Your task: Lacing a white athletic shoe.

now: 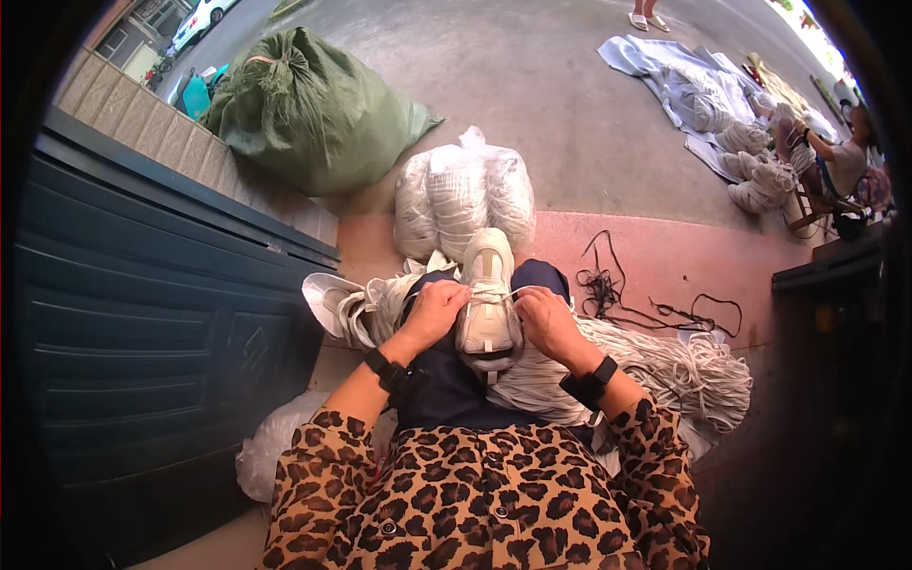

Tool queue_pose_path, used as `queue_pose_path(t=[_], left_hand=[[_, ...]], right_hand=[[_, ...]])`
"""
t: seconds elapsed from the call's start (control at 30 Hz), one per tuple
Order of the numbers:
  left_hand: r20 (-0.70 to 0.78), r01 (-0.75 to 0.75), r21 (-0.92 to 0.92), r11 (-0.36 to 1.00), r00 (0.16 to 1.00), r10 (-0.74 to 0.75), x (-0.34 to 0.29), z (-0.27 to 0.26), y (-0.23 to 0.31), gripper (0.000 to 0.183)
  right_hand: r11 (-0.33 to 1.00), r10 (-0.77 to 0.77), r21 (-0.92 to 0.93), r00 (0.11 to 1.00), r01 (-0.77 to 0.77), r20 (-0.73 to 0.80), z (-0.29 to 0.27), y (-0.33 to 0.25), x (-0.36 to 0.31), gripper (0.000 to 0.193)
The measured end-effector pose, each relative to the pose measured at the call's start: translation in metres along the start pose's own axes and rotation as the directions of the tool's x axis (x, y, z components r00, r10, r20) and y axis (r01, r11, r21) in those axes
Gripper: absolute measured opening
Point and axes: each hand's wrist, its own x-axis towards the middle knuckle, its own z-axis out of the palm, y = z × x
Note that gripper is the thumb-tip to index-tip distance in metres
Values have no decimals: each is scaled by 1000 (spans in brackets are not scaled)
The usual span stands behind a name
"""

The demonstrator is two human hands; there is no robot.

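Note:
A beige and white sneaker (490,328) rests on my lap between my knees, with a pale shoelace (490,290) threaded across its front. My left hand (439,312) is closed at the shoe's left side, fingertips pinching the lace there. On the other side my right hand (548,321) pinches a lace end that runs out from the shoe. Both hands are level with the lacing. A thick bundle of whitish laces (665,375) lies over my right thigh and spreads to the right. Left of my left hand sits another light shoe (331,302) beside more pale laces.
Clear plastic bags packed with white bundles (464,195) stand just ahead. Farther left is a big green sack (318,114); a dark blue door panel (161,332) flanks me. Black laces (608,290) lie on the floor. At right, a seated person (845,157) is beside heaped laces (760,176).

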Motion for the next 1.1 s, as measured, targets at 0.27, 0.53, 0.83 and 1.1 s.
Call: queue_pose_path(t=[0.27,0.53,0.83,1.1], left_hand=[[-212,199,-194,961,947,-239,-24,0,14,21],[-165,-10,334,942,984,69,-27,4,12,13],[-129,-66,599,798,976,178,-10,10,0,9],[33,-283,783,553,908,418,-1,15,-1,9]], right_hand=[[982,112,-141,987,-128,-111,13,-7,11,8],[979,31,-198,992,-54,-119,17,-9,18,10],[971,130,-200,991,-132,-20,14,-10,19,7],[948,264,-158,961,-275,-86,20,-4,20,19]])
